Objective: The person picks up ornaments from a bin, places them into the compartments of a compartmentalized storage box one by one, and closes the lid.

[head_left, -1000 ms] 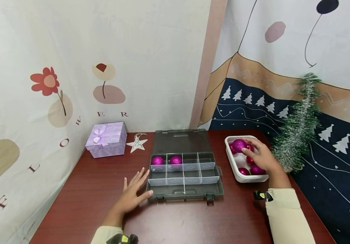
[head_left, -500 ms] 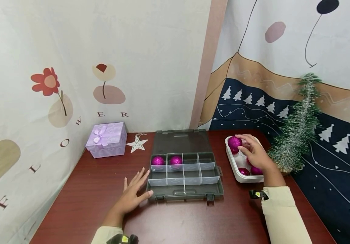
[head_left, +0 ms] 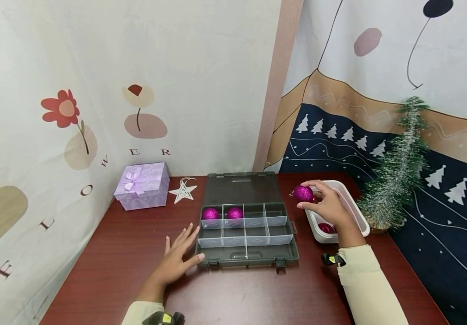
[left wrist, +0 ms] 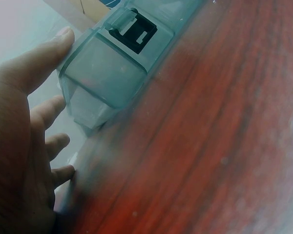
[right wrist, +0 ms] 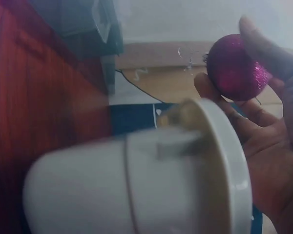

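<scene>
A glittery magenta Christmas bauble [head_left: 303, 193] is pinched between the thumb and fingers of my right hand [head_left: 328, 205], over the left rim of the white tub [head_left: 362, 221]. Its hanging loop shows in the right wrist view, where the bauble [right wrist: 237, 68] is seen up close. My left hand [head_left: 176, 258] lies with fingers spread at the left edge of a dark see-through divided box [head_left: 254, 261]. In the left wrist view, thumb and fingertips are right at that box's corner [left wrist: 105, 73]. Two glitter baubles [head_left: 235, 213] sit in its two back-left compartments.
Inside the tub a shiny red bauble [head_left: 326, 228] shows; my hand hides others. A small tinsel tree [head_left: 396, 180] stands right of the tub. At the back left are a lilac gift box [head_left: 144, 186] and a white star ornament [head_left: 183, 192]. The box's lid [head_left: 240, 188] lies folded back.
My right hand has lifted the magenta bauble and carried it left, from inside the tub to over its left rim. My left hand has stayed in place.
</scene>
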Demonstrator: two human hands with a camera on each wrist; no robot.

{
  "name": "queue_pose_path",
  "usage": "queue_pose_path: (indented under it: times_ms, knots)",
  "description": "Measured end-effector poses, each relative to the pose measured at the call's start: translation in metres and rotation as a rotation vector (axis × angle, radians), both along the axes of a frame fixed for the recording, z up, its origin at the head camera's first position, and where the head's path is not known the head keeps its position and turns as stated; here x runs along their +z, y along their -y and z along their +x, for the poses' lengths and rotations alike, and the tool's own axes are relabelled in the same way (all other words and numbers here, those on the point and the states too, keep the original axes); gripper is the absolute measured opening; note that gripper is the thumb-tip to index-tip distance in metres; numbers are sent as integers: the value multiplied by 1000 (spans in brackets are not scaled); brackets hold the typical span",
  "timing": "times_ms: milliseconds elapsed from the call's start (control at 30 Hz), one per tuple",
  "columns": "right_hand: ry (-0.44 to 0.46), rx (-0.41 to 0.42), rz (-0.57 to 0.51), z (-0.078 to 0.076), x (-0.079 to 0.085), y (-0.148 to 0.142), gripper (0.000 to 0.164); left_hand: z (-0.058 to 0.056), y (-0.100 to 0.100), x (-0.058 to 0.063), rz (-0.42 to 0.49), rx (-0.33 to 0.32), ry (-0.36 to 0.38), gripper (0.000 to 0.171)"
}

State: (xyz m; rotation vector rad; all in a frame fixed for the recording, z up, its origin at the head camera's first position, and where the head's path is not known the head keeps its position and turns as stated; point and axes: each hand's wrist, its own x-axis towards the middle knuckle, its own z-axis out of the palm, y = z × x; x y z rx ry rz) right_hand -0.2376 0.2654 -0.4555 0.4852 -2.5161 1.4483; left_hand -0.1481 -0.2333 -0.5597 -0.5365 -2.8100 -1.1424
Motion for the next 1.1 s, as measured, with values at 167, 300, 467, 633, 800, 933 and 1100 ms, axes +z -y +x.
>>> queue_pose_path:
  times_ms: [167, 300, 467, 633, 800, 933, 1100]
  knots:
    - [36, -19, 38, -1, 1, 10, 63, 0, 0, -1, -6, 2, -3, 85]
    - [15, 13, 99, -2, 0, 14, 68, 0, 0, -1, -5, 3, -2, 85]
    - [-20, 51, 145, -4, -1, 21, 62, 1, -1, 2, 2, 2, -2, 85]
    - [-35, 93, 141, -10, -1, 28, 61, 1, -1, 1, 2, 1, 0, 85]
    - [-2, 128, 156, -13, 2, 37, 62, 1, 0, 0, 1, 2, 4, 85]
    - [6, 171, 189, -16, 4, 44, 62, 1, 0, 0, 5, 4, 5, 85]
    - [-2, 207, 219, -19, 11, 54, 64, 0, -1, 1, 0, 6, 8, 85]
